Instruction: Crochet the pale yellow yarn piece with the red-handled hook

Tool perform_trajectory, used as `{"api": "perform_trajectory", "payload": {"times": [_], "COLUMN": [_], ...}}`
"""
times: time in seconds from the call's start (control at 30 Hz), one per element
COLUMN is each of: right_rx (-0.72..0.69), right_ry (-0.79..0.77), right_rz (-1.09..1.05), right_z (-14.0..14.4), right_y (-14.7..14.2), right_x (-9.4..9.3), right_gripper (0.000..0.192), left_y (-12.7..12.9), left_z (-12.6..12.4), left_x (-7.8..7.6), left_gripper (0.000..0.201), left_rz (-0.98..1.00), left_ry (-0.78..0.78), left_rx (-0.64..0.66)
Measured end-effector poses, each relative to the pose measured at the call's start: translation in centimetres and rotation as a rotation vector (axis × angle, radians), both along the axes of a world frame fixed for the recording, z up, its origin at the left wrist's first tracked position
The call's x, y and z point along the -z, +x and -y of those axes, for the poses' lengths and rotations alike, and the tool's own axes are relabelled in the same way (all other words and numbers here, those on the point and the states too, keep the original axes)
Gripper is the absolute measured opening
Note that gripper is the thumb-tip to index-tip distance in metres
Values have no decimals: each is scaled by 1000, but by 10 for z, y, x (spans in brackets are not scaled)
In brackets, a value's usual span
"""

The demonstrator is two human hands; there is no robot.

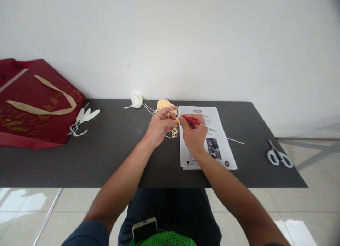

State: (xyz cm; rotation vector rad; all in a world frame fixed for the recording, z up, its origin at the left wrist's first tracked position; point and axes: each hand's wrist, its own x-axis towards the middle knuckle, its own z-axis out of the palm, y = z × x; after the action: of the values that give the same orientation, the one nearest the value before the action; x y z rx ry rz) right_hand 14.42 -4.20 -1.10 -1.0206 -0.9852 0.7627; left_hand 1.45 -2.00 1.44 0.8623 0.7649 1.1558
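My right hand (195, 134) grips a crochet hook (190, 119) by its red handle, its thin metal shaft pointing out to the right over the paper. Close against it, my left hand (158, 125) pinches pale yellow yarn (174, 133), with a strand running over its fingers and loose loops hanging below. A small bit of crocheted work seems to sit between the fingertips of both hands, mostly hidden by them. Behind my left hand lies a peach ball of yarn (162, 103). Farther left is a white ball of yarn (137, 100), with a strand trailing from it.
Printed sheets (221, 150) lie under my right hand. Scissors (278, 155) rest near the right edge of the dark table (111, 161). At left stand a red gift bag (34, 108) and white leaf-shaped pieces (89, 115). A phone (145, 230) sits in a green basket (170, 239) at my lap.
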Motion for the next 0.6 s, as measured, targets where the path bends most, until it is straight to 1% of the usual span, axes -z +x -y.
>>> {"api": "perform_trajectory", "payload": {"times": [0.07,0.13,0.2,0.33,0.43,0.5,0.6], "right_rx": [1,7,19,18,15,-12,-100], "right_ry": [-3,-4,-9,-7,-8,-30,-78], "right_rz": [-9,-6,-2,-23,-32,-72,-195], "right_z": [0,0,0,1,2,2,0], "right_y": [0,0,0,-2,-4,-5,-5], "right_x": [-1,-1,-1,1,0,-1,-1], "right_gripper": [17,18,17,17,17,20,25], "left_y": [2,3,4,6,8,9,10], "left_z": [0,0,1,3,4,5,6], "left_x": [3,6,8,9,9,8,6], "left_gripper": [60,60,59,56,64,65,60], "left_rz": [-66,-131,-148,-64,-72,-80,-94], "left_ry": [97,188,237,207,183,192,212], "left_rx": [-37,-98,-135,-138,-179,-195,-221]}}
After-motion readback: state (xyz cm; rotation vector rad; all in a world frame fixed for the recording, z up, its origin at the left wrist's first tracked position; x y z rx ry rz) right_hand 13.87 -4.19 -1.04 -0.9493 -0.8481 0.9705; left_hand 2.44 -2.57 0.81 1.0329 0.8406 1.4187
